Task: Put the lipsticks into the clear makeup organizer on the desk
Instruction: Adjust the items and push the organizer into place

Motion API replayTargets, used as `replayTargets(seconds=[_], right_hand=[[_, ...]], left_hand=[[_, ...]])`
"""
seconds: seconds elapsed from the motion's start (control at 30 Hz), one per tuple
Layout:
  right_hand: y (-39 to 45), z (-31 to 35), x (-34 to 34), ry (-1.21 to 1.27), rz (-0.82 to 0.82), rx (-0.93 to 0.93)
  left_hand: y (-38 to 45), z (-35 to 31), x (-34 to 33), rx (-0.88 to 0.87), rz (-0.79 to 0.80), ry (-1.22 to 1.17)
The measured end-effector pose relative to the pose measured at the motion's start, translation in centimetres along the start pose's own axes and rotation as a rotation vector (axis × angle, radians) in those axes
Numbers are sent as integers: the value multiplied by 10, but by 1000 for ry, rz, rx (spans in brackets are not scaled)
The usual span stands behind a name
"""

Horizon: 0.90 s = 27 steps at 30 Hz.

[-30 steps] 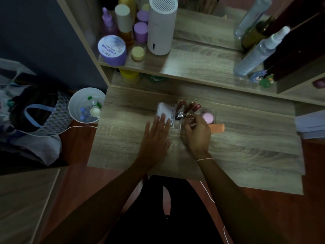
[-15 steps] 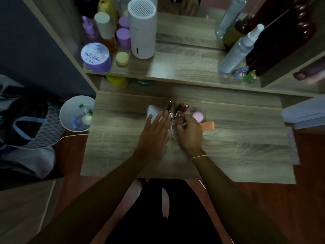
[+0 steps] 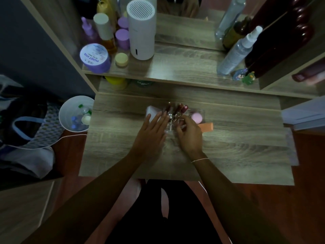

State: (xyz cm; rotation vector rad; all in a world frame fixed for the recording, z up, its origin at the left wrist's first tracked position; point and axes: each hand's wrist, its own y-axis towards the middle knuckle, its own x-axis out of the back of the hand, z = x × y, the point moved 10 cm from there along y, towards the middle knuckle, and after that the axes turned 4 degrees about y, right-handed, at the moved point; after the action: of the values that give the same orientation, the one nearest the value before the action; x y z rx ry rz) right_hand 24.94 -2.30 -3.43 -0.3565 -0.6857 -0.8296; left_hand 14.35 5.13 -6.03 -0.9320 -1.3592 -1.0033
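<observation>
The clear makeup organizer (image 3: 200, 112) stands mid-desk on the wooden desk (image 3: 237, 147). Several dark red lipsticks (image 3: 178, 108) stand upright in its slots, one with a round red cap (image 3: 185, 107). A pink round sponge (image 3: 196, 117) lies in its right compartment. My left hand (image 3: 151, 131) lies flat, fingers spread, against the organizer's left front, over a white box (image 3: 150, 110). My right hand (image 3: 190, 132) curls at the organizer's front, fingertips pinched on a lipstick (image 3: 178, 115) at a slot.
An orange block (image 3: 209, 126) lies right of my right hand. The shelf (image 3: 184, 67) above carries a white cylinder (image 3: 141, 29), purple jars, bottles and a spray bottle (image 3: 237, 51). A white bin (image 3: 75, 113) and a bag (image 3: 26, 124) sit left of the desk.
My left hand slid forward to the organizer's left side and stays there. My right hand keeps working at the slots with little movement. The camera tilted slightly.
</observation>
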Motion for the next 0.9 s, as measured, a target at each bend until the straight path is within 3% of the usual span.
replayTargets(seconds=[0.23,0.43,0.57,0.73,0.9], right_hand=[[-28,-6,23,23,-105,14],[-66,-68,44,74,-221,-210],[-66,-99,48,55,-205,-312],[-47,-100,26,9,-24,-244],[-44,-98,8,-96,36,-192]], left_hand=[[-19,24,12,232,-123,-227],[-48,67,-17,568,-13,-395],[-50,62,-30,527,44,-413],[-52,47,-43,444,90,-389],[-54,36,-50,353,96,-354]])
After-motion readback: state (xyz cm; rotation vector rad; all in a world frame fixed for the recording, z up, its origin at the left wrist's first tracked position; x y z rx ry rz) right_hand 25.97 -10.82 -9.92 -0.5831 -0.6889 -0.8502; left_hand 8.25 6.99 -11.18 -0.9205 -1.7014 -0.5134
